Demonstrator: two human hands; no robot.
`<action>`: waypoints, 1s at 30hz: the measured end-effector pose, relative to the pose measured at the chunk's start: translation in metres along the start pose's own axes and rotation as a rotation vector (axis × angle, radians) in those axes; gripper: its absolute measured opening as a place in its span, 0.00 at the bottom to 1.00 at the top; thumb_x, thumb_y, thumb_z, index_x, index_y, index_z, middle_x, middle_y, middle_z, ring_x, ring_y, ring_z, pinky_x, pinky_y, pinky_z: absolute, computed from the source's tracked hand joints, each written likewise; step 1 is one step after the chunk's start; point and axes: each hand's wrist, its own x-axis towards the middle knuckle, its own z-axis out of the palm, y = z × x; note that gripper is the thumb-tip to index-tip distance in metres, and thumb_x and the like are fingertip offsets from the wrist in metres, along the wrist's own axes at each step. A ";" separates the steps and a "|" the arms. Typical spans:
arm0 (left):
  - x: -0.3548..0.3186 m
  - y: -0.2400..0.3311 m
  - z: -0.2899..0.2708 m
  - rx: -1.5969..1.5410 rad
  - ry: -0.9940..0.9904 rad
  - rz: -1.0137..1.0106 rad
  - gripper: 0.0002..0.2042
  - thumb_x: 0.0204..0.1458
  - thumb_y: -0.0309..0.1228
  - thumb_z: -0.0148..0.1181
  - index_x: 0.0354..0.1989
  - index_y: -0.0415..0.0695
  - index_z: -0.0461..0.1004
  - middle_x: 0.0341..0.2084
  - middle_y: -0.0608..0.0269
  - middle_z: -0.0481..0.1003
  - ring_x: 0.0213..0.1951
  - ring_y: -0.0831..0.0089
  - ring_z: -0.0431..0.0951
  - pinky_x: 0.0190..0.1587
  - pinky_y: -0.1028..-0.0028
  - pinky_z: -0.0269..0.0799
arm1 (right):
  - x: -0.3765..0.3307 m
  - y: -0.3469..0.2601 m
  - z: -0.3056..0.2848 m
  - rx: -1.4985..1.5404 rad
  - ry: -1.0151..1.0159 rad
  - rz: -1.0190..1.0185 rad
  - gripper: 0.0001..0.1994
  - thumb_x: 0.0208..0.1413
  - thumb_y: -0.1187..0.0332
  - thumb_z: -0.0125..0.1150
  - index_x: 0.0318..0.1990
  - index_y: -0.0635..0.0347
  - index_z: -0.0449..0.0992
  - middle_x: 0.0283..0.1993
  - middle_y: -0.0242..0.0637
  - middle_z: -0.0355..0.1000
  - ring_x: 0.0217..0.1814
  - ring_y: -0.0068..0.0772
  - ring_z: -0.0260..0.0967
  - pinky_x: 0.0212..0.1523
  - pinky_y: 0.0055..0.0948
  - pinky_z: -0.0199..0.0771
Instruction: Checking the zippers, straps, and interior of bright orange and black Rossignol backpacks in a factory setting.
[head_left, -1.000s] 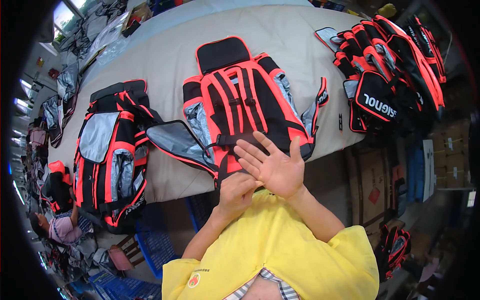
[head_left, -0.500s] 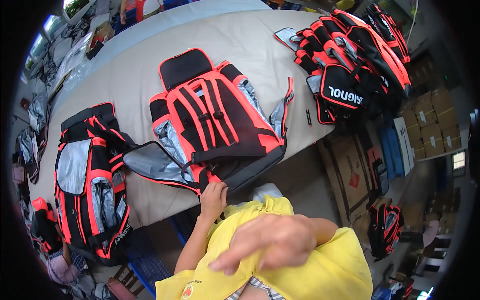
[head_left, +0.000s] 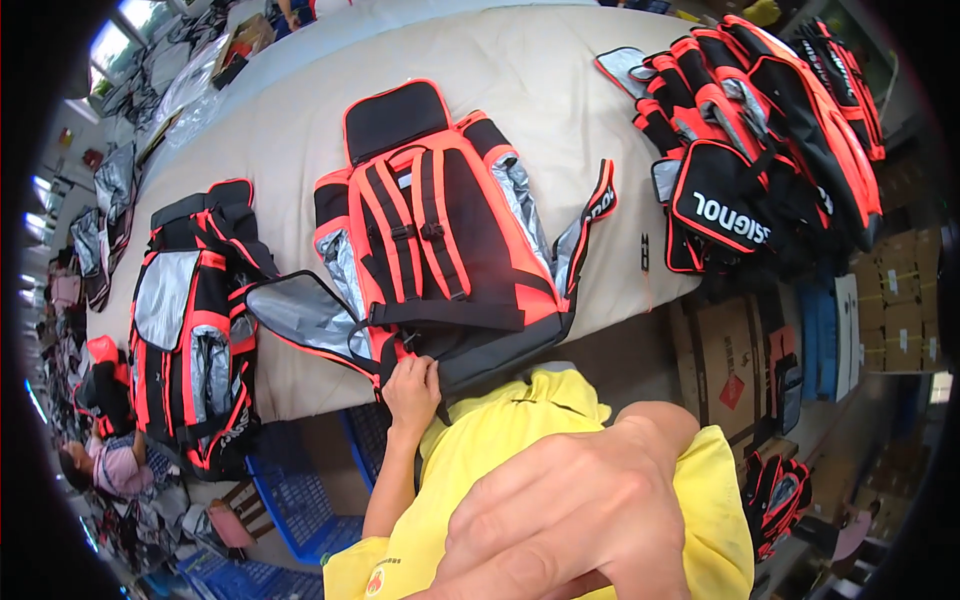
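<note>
the left hand was closed on the near bottom edge of the red and black backpack, its fingers curled over the fabric where the bag met the counter's front edge. that backpack lay flat on the beige counter, straps up, with its grey-lined side flap spread open toward the person's left. the right hand was raised close to the camera, large and blurred, over the yellow shirt; its fingers were loosely bent and held nothing, the grip open. a second backpack with silver panels lay just left of the first, partly hanging off the counter's near edge. a pile of similar red and black bags sat at the counter's right end, well apart from the hands. cardboard boxes stood under the counter on the right, and blue crates stood below on the left.
</note>
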 end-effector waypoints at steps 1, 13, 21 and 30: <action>-0.002 0.005 0.005 0.009 -0.004 -0.002 0.04 0.55 0.29 0.68 0.34 0.45 0.79 0.28 0.59 0.76 0.34 0.56 0.80 0.35 0.59 0.75 | 0.003 -0.005 -0.015 0.009 -0.081 -0.004 0.23 0.60 0.42 0.71 0.62 0.26 0.82 0.56 0.75 0.75 0.34 0.52 0.83 0.46 0.35 0.84; 0.016 0.074 0.021 0.077 0.220 -0.403 0.03 0.60 0.27 0.65 0.36 0.42 0.78 0.30 0.54 0.79 0.35 0.52 0.79 0.40 0.58 0.71 | -0.058 -0.027 -0.253 -0.762 -0.158 1.144 0.28 0.68 0.69 0.62 0.73 0.59 0.64 0.49 0.44 0.82 0.48 0.44 0.83 0.48 0.34 0.81; 0.100 0.144 0.035 0.016 0.124 -0.018 0.08 0.52 0.18 0.68 0.39 0.39 0.79 0.41 0.53 0.78 0.45 0.51 0.79 0.49 0.59 0.75 | -0.109 -0.045 -0.357 -1.161 -0.244 1.263 0.34 0.68 0.66 0.61 0.78 0.50 0.55 0.44 0.51 0.79 0.47 0.57 0.78 0.49 0.50 0.76; 0.133 0.154 0.087 0.079 -0.364 0.129 0.24 0.53 0.35 0.70 0.61 0.48 0.78 0.69 0.48 0.67 0.73 0.47 0.62 0.69 0.47 0.58 | -0.107 0.033 -0.386 -1.233 -0.089 1.191 0.16 0.69 0.55 0.60 0.53 0.56 0.80 0.39 0.52 0.80 0.43 0.61 0.78 0.41 0.50 0.75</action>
